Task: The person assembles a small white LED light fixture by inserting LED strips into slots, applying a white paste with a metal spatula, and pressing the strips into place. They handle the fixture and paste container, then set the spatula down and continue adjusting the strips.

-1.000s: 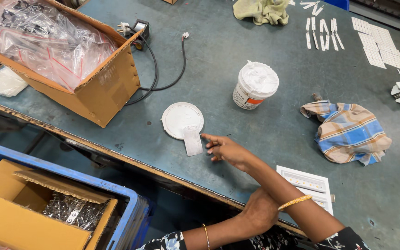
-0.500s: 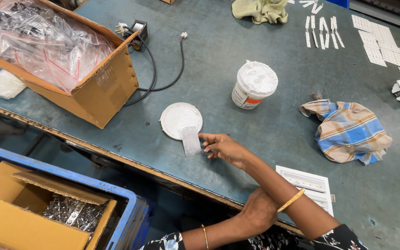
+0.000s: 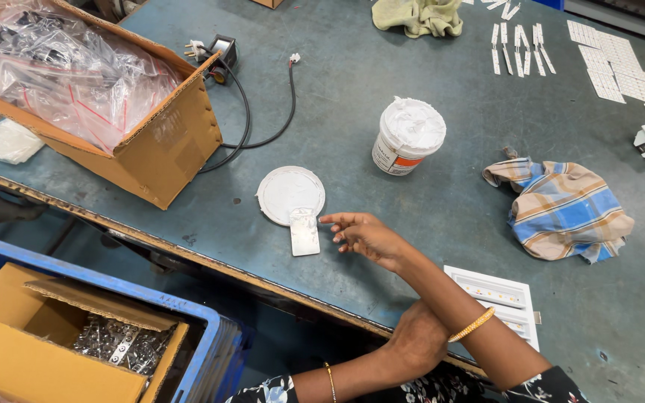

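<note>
My right hand (image 3: 363, 235) reaches over the blue-grey table (image 3: 442, 216) with its fingers spread and nothing in it. Its fingertips are right beside a small white rectangular plate (image 3: 304, 233); I cannot tell if they touch. The plate lies half on a round white lid (image 3: 290, 194) smeared with white paste. A gold bangle sits on that forearm. My left hand (image 3: 414, 341) rests at the table's near edge under the right forearm, with its fingers hidden. Further back stands a white tub (image 3: 407, 136) of paste.
A cardboard box (image 3: 151, 142) of bagged parts is at the left, with a black cable (image 3: 263, 119) beside it. A checked cloth (image 3: 565, 209) lies at the right and a white slotted panel (image 3: 498, 295) near my right arm. Below the table is a blue crate (image 3: 210, 328) holding boxes of metal parts.
My right hand has stayed beside the small plate and barely shifted. The left hand has not moved.
</note>
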`<state>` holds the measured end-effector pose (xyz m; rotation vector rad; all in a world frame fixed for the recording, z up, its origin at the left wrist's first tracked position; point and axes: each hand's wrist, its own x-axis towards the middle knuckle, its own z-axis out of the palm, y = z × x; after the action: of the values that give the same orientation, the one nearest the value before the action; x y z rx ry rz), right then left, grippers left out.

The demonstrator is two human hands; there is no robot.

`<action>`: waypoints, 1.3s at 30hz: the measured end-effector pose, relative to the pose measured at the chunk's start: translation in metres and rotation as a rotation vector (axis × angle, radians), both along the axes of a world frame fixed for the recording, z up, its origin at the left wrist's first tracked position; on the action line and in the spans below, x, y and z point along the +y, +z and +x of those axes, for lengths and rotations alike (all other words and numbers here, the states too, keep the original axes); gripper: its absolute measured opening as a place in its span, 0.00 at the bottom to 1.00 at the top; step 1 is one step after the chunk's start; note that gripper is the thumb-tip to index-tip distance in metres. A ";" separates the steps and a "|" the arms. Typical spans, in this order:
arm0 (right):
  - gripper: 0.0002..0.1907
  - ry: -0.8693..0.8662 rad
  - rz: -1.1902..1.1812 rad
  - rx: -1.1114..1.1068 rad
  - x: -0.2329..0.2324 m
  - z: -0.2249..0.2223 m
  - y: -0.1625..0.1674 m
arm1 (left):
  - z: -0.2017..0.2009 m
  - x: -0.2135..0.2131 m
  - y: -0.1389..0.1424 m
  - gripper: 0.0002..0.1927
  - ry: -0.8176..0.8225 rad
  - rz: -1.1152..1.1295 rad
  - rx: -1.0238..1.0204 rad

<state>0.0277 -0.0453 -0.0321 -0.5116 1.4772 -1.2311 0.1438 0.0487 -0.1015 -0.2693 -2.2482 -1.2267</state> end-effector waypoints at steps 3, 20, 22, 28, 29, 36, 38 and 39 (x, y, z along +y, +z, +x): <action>0.26 -0.009 -0.020 -0.016 0.004 -0.001 0.004 | 0.001 -0.001 0.009 0.23 -0.003 -0.014 -0.028; 0.29 -0.526 0.435 1.804 0.276 -0.182 0.035 | 0.004 -0.003 0.038 0.16 0.006 0.093 -0.066; 0.25 -0.476 0.378 1.681 0.289 -0.174 0.019 | 0.002 0.000 0.037 0.16 0.012 0.089 -0.095; 0.14 -0.799 0.360 1.602 0.306 -0.158 0.002 | 0.000 0.005 0.037 0.15 0.036 0.053 -0.163; 0.12 -0.847 0.353 1.587 0.306 -0.157 0.002 | 0.001 0.005 0.037 0.15 0.049 0.044 -0.182; 0.19 -0.852 0.464 1.453 0.314 -0.150 0.001 | 0.008 0.008 0.049 0.14 0.070 -0.117 -0.130; 0.30 -0.865 0.462 1.622 0.321 -0.130 -0.002 | 0.012 0.007 0.054 0.14 0.047 -0.103 -0.168; 0.35 -0.873 0.457 1.718 0.324 -0.121 0.000 | 0.011 0.007 0.056 0.14 0.035 -0.095 -0.175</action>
<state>-0.0935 0.2784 -0.0316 -0.6301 3.6107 -0.8226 0.1548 0.0555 -0.0457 -0.1629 -2.4544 -1.1659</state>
